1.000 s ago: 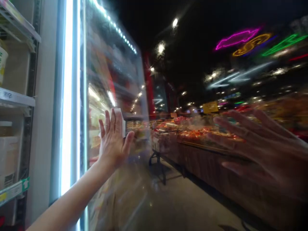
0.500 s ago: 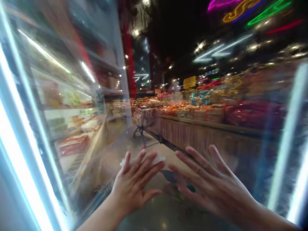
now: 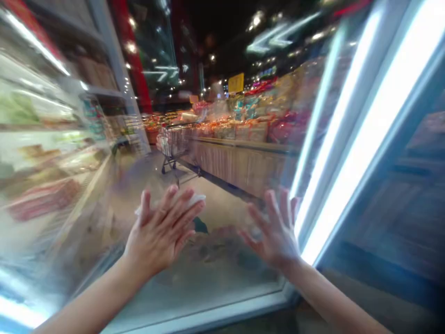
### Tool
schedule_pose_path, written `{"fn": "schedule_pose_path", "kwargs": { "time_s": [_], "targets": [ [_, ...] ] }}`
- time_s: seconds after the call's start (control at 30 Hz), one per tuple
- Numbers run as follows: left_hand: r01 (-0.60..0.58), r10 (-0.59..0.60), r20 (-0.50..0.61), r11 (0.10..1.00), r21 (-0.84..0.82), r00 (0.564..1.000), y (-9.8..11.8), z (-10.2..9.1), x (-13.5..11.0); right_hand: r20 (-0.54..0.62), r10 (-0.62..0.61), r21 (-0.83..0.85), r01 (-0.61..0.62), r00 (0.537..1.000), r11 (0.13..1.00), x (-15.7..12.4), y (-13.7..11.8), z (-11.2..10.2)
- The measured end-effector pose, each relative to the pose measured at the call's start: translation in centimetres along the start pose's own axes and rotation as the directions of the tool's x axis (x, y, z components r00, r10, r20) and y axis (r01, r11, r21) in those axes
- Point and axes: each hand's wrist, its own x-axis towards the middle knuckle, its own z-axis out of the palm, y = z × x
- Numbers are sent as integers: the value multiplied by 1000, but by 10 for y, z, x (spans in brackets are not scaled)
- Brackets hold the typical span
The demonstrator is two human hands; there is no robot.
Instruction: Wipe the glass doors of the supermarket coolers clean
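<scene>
My left hand (image 3: 158,229) lies flat with its fingers stretched, and a white cloth (image 3: 198,200) shows beyond the fingertips, held under the palm and fingers. It appears pressed against a glass pane (image 3: 229,285); most of the cloth is hidden behind the hand. To the right, my right hand (image 3: 274,229) is raised with fingers spread, blurred by motion, nothing visible in it. It is close to the pane's lit right edge; whether it touches the glass I cannot tell.
Bright light tubes (image 3: 368,134) run along the right side. A pale frame edge (image 3: 208,320) crosses the bottom. Through or reflected in the glass appear a shopping cart (image 3: 174,141), a long display counter (image 3: 232,160) piled with goods, and lit shelves (image 3: 45,157) at left.
The view has swung, so the bright tubes at right now stand further in and the cart appears further left. Both hands appear lower left; my right hand has turned more upright.
</scene>
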Motion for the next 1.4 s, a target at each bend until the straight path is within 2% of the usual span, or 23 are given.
{"fn": "schedule_pose_path", "kwargs": {
  "time_s": [0.07,0.1,0.17,0.2,0.27,0.33,0.37,0.43,0.5,0.57,0.63,0.7,0.8,0.83,0.93,1.0,1.07,1.13,1.17,1.23,1.27,1.33,1.4],
  "targets": [
    [-129,130,48,991,-14,990,11,6,3,49,-103,29,101,993,994,-11,2,-2],
    [-227,228,75,974,-28,971,16,9,3,57,-110,33,108,992,994,-16,4,-3],
    [-380,384,104,923,-53,918,24,13,4,26,-38,13,38,999,999,-22,10,-5],
    [-405,408,109,913,-51,906,26,13,5,3,18,2,-18,1000,1000,-25,12,-5],
    [-361,360,116,932,-15,926,28,13,6,-10,70,1,-70,997,998,-33,11,-3],
    [-306,301,129,952,20,945,30,13,1,34,14,27,-15,999,1000,-44,2,2],
    [-324,319,143,946,16,937,33,15,-5,62,-40,43,37,997,998,-50,-5,5],
    [-434,431,177,901,-21,885,37,19,-24,93,-126,61,121,988,991,-59,-15,10],
    [-518,514,205,855,-39,833,41,22,-44,72,-93,50,89,993,995,-64,-19,15],
    [-491,475,239,871,11,847,46,25,-62,31,16,40,-17,999,999,-70,-20,19],
    [-440,410,266,896,62,872,54,30,-81,7,43,46,-44,999,998,-82,-23,25],
    [-464,429,299,884,55,852,66,36,-102,34,-59,61,57,998,997,-101,-30,32],
    [-557,530,323,831,-12,784,82,45,-127,112,-193,76,185,975,980,-125,-41,40],
    [-560,535,321,828,-18,782,85,46,-131,120,-178,73,170,977,983,-129,-43,41],
    [-489,459,320,872,16,829,86,45,-136,80,-70,53,66,994,996,-134,-46,44],
    [-464,425,340,885,42,839,82,43,-142,101,-130,69,124,986,990,-135,-50,45],
    [-505,462,356,862,34,812,73,40,-153,162,-267,106,252,950,962,-133,-55,45],
    [-536,496,357,844,17,792,60,37,-166,178,-296,114,279,939,953,-125,-59,43],
    [-519,479,352,855,22,804,53,35,-173,157,-249,98,236,956,967,-120,-61,42],
    [-427,391,325,903,46,861,40,31,-187,96,-152,67,146,984,987,-110,-67,41],
    [-379,348,306,924,45,886,36,30,-195,94,-161,66,155,983,986,-107,-72,41],
    [-332,313,285,943,17,906,31,28,-212,161,-304,101,291,939,951,-105,-83,44],
    [-354,344,288,935,-19,894,25,27,-230,239,-451,156,424,860,892,-104,-96,49]
  ]
}}
